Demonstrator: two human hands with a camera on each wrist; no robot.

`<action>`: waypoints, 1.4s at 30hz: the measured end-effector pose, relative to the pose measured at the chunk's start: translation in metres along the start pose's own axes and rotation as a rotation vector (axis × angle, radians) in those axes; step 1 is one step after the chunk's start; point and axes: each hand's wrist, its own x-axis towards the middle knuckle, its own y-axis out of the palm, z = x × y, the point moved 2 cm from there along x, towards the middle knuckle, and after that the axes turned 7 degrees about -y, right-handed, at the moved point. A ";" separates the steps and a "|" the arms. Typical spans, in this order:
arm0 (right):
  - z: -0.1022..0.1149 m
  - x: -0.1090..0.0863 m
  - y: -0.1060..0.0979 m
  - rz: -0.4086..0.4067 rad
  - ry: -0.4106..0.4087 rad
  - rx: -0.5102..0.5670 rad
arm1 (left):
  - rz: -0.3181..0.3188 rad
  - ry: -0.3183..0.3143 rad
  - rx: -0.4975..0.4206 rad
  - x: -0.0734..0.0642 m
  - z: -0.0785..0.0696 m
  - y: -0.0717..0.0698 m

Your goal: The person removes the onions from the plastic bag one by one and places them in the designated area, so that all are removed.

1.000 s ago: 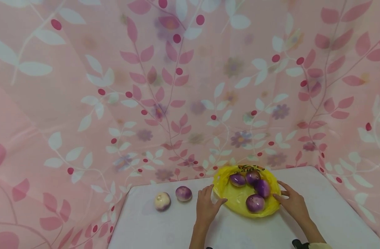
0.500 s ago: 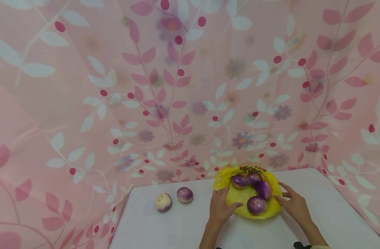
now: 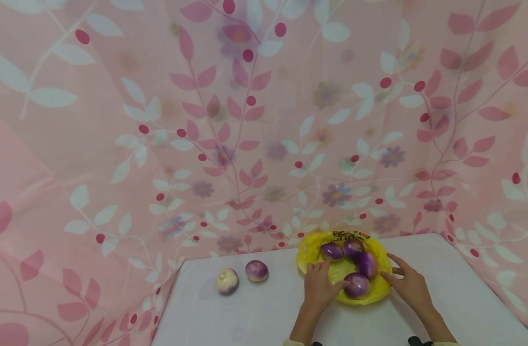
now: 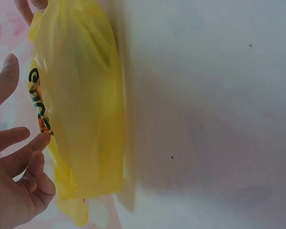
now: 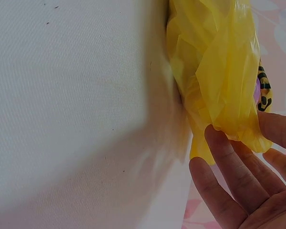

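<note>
A yellow plastic bag (image 3: 305,254) stands with its mouth spread on the white table. Inside are several glossy purple vegetables, which look like turnips; the nearest turnip (image 3: 357,285) sits toward the front. My left hand (image 3: 319,287) reaches over the bag's left rim, its thumb tip close to that turnip; whether they touch I cannot tell. In the left wrist view its fingers (image 4: 26,155) are loosely bent, holding nothing. My right hand (image 3: 410,287) pinches the bag's right rim between thumb and fingers, as the right wrist view shows beside the crumpled yellow plastic (image 5: 224,71).
Left of the bag, a mostly white turnip (image 3: 227,281) and a purple turnip (image 3: 257,271) lie on the white tabletop (image 3: 199,317). A pink leaf-patterned curtain (image 3: 264,120) hangs right behind the table's back edge.
My left hand has moved right, from outside the bag's left rim to over its opening, near the front turnip. The right hand keeps its place at the right rim.
</note>
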 end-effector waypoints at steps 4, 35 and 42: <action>0.002 -0.001 -0.001 -0.009 -0.016 0.001 | 0.057 -0.026 0.049 0.002 -0.004 0.004; 0.001 -0.003 0.003 -0.051 -0.081 -0.013 | 0.115 -0.142 0.259 -0.007 -0.035 0.033; 0.002 -0.002 0.003 -0.031 -0.064 -0.007 | 0.115 -0.146 0.331 -0.010 -0.038 0.038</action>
